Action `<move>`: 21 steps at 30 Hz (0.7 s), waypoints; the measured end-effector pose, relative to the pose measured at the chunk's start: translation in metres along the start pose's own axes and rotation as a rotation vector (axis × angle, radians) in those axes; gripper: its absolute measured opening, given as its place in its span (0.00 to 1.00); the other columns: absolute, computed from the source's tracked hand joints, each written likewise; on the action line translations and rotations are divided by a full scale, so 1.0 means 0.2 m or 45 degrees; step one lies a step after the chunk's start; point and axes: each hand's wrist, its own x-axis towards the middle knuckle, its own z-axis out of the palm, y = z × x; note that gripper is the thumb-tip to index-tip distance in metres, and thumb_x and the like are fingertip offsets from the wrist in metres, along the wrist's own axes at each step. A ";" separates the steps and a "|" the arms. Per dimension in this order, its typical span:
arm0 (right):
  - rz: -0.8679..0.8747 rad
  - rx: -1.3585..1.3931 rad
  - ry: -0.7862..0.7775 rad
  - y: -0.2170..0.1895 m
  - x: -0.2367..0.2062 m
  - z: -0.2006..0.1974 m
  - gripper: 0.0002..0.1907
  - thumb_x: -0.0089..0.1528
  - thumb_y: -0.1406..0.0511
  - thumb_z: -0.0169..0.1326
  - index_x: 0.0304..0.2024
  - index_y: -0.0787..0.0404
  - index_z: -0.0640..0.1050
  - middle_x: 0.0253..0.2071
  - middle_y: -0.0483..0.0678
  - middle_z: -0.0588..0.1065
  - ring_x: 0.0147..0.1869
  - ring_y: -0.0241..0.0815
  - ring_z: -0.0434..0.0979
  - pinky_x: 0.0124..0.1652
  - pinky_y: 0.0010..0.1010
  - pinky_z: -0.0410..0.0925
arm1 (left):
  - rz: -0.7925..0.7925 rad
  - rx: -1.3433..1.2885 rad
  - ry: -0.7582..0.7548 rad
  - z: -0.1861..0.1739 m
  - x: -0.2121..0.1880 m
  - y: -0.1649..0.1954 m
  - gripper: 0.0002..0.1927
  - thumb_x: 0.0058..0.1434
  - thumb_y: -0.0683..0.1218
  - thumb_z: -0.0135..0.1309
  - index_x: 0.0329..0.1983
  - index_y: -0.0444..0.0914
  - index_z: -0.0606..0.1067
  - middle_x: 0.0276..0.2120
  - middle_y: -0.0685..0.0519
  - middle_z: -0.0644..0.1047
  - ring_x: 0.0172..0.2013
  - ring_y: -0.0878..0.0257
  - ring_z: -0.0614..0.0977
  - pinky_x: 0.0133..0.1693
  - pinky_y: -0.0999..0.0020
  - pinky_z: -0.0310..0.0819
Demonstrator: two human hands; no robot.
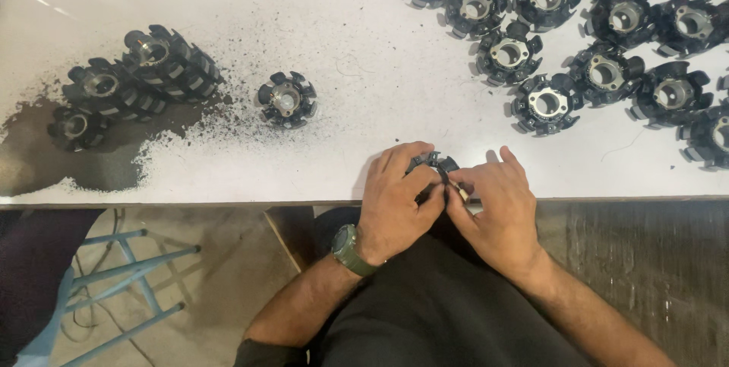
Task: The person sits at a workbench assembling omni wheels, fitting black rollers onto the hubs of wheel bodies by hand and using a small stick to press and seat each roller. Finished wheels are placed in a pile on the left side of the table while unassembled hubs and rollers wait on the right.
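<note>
1. At the near edge of the white table [357,93], the left hand [395,200] and right hand [497,207] meet over one black toothed ring part [434,162]. Both are curled around it with fingertips pinched on its rim. The hands hide most of it, so what exactly they are doing to it cannot be told. This piece looks to be the one in work, not yet set down.
2. Further in, left of the middle, a single ring part [286,99] lies flat on its own amid scattered dark dust.
3. Towards the left edge, three stacks of the same parts [125,86] lie on their sides, touching one another, in a dark powdery smear [83,158]. Judging by the neat stacking, these seem already handled.
4. At the far right corner, a loose crowd of ring parts [577,33] lies flat, close together and unstacked. These appear to be waiting, and they clearly outnumber the stacks, so a good share of the work probably remains.
</note>
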 end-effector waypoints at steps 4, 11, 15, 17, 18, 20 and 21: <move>0.042 -0.024 -0.015 -0.02 0.01 -0.01 0.09 0.57 0.70 0.63 0.39 0.60 0.79 0.28 0.45 0.74 0.36 0.48 0.77 0.69 0.56 0.64 | -0.008 0.030 0.019 0.02 0.02 -0.01 0.07 0.57 0.42 0.61 0.38 0.40 0.78 0.57 0.49 0.75 0.57 0.50 0.75 0.59 0.51 0.65; 0.038 0.006 -0.012 0.00 0.01 -0.01 0.09 0.57 0.70 0.63 0.40 0.60 0.79 0.31 0.46 0.76 0.39 0.50 0.79 0.69 0.55 0.64 | -0.022 0.078 0.015 0.06 0.02 -0.04 0.06 0.55 0.41 0.59 0.33 0.37 0.74 0.54 0.49 0.75 0.56 0.51 0.75 0.58 0.50 0.65; 0.000 0.043 0.057 0.00 -0.01 -0.01 0.11 0.57 0.71 0.63 0.41 0.60 0.77 0.35 0.47 0.77 0.42 0.52 0.80 0.69 0.55 0.63 | 0.016 0.086 0.062 0.08 0.02 -0.06 0.06 0.54 0.40 0.59 0.33 0.37 0.74 0.54 0.49 0.75 0.56 0.50 0.76 0.58 0.50 0.65; -0.017 0.029 0.086 0.00 -0.02 0.00 0.12 0.57 0.71 0.63 0.41 0.60 0.77 0.36 0.47 0.77 0.45 0.54 0.80 0.69 0.54 0.63 | 0.010 0.086 0.052 0.08 0.01 -0.06 0.07 0.54 0.40 0.59 0.33 0.37 0.73 0.54 0.48 0.75 0.56 0.50 0.76 0.58 0.50 0.65; -0.026 0.009 0.092 0.00 -0.03 0.01 0.12 0.56 0.71 0.63 0.41 0.60 0.77 0.36 0.47 0.77 0.46 0.54 0.80 0.69 0.55 0.62 | 0.014 0.052 0.076 0.07 0.01 -0.06 0.07 0.54 0.40 0.60 0.33 0.37 0.73 0.55 0.48 0.75 0.56 0.49 0.76 0.58 0.50 0.66; -0.040 -0.020 0.094 0.00 -0.03 0.02 0.13 0.55 0.72 0.63 0.42 0.60 0.77 0.36 0.48 0.77 0.47 0.54 0.80 0.69 0.55 0.62 | 0.028 -0.019 0.121 0.07 0.00 -0.06 0.07 0.54 0.40 0.60 0.34 0.37 0.74 0.56 0.47 0.74 0.57 0.48 0.75 0.59 0.51 0.68; -0.044 -0.029 0.087 0.01 -0.03 0.02 0.13 0.55 0.72 0.63 0.42 0.60 0.77 0.36 0.48 0.77 0.46 0.54 0.80 0.69 0.55 0.62 | 0.017 -0.043 0.129 0.07 -0.01 -0.06 0.07 0.55 0.40 0.60 0.36 0.37 0.75 0.57 0.47 0.74 0.57 0.48 0.75 0.59 0.51 0.68</move>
